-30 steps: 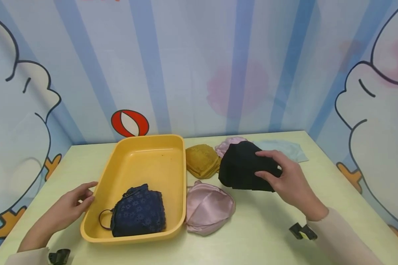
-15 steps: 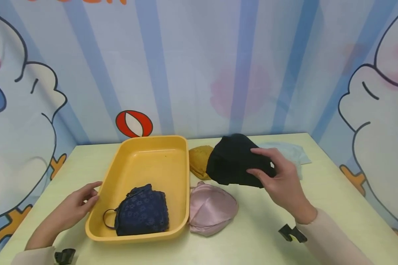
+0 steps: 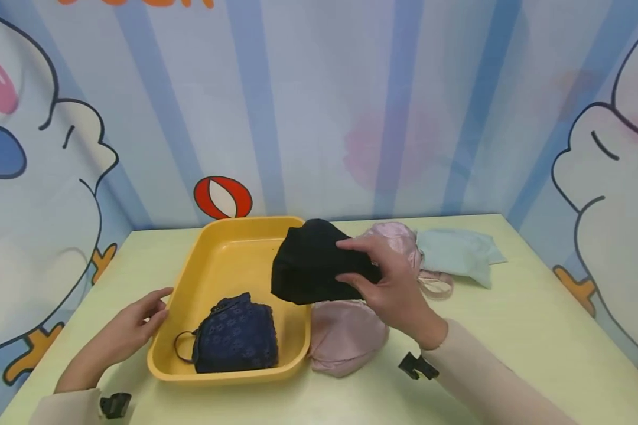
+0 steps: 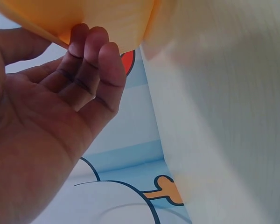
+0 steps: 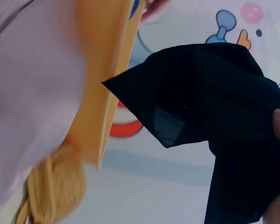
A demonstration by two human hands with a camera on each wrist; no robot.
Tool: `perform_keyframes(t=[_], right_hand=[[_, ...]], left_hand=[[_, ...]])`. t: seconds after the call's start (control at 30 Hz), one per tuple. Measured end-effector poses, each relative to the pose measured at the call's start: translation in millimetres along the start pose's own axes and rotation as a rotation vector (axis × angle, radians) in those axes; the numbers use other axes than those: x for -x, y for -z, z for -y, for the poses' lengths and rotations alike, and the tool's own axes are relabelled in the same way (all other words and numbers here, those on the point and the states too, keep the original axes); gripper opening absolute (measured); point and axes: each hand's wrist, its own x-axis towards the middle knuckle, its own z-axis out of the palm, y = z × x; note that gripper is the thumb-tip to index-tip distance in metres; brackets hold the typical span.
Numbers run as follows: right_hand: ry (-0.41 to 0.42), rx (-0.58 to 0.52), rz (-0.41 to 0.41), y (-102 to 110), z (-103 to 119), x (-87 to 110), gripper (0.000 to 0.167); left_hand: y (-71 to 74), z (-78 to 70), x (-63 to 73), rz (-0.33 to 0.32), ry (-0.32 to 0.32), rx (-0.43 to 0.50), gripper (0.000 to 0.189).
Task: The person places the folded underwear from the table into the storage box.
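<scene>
My right hand (image 3: 393, 289) pinches a folded black bra (image 3: 313, 265) between thumb and fingers. It hangs over the right rim of the yellow tray (image 3: 234, 257); the right wrist view shows the black cloth (image 5: 224, 93) with a thumb on its edge. Inside the tray, at the near end, lies a folded navy lace bra (image 3: 236, 336) with a strap loop. My left hand (image 3: 122, 330) rests its fingertips against the tray's left side, and the left wrist view has loosely bent fingers (image 4: 112, 70) touching the outer wall.
Just right of the tray lies a pink satin bra (image 3: 348, 339). Farther back are another pink bra (image 3: 399, 236) and pale green cloth (image 3: 457, 251). A mustard bra (image 5: 58, 186) shows in the right wrist view. A printed curtain (image 3: 319, 118) backs the table.
My right hand has carried the black bra leftward, from above the pieces on the table to the tray's right rim. My left hand has stayed at the tray's side.
</scene>
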Motion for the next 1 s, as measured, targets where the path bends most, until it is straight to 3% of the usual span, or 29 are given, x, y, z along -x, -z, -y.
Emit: perform_keyframes(t=[0.23, 0.5, 0.73, 1.0], right_hand=[[-0.018, -0.101, 0.032, -41, 9, -12.8, 0.052], [-0.073, -0.178, 0.076, -83, 17, -13.4, 0.049], [-0.210, -0.191, 0.177, -105, 24, -7.7, 0.048], [-0.241, -0.155, 0.207, -125, 28, -0.1, 0.047]], left_hand=[[0.5, -1.2, -0.7, 0.001, -0.013, 0.015, 0.042], [0.3, 0.4, 0.7, -0.005, -0.006, 0.018, 0.042], [-1.0, 1.5, -1.6, -0.003, 0.001, 0.003, 0.042], [-1.2, 2.4, -1.3, -0.003, 0.009, 0.012, 0.042]])
